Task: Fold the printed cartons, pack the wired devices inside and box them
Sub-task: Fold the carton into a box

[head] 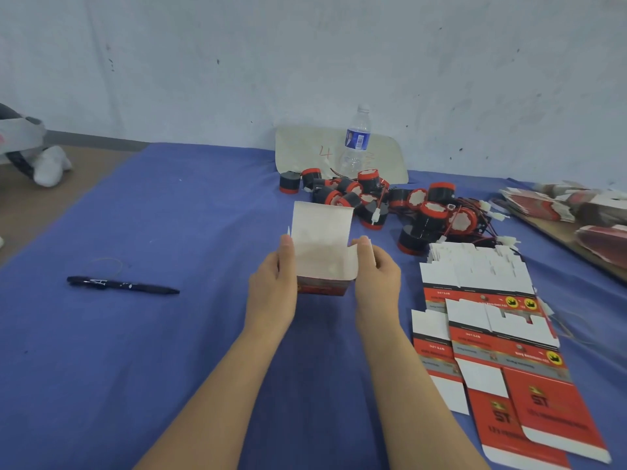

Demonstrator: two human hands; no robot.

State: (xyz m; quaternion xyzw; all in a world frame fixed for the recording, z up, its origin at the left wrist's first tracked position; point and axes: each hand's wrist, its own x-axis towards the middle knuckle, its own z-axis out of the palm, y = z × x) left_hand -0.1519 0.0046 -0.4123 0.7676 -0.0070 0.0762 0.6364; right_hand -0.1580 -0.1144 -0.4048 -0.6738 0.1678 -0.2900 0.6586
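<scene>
A scuffed pale wall (305, 62) backs a table under blue cloth (169, 334). Flat red cartons (509, 351) printed "ST" lie at right, near a pile of black-and-red wired devices (373, 198). A board (305, 144) behind them bears a red "4". At centre an open carton (320, 245) stands on the cloth, lid flap up; the left hand (273, 286) and right hand (376, 276) grip its sides, thumbs pressing the flaps.

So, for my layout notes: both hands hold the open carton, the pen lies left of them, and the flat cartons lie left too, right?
No: the head view shows the flat cartons right of the open carton; the rest stands.
</scene>
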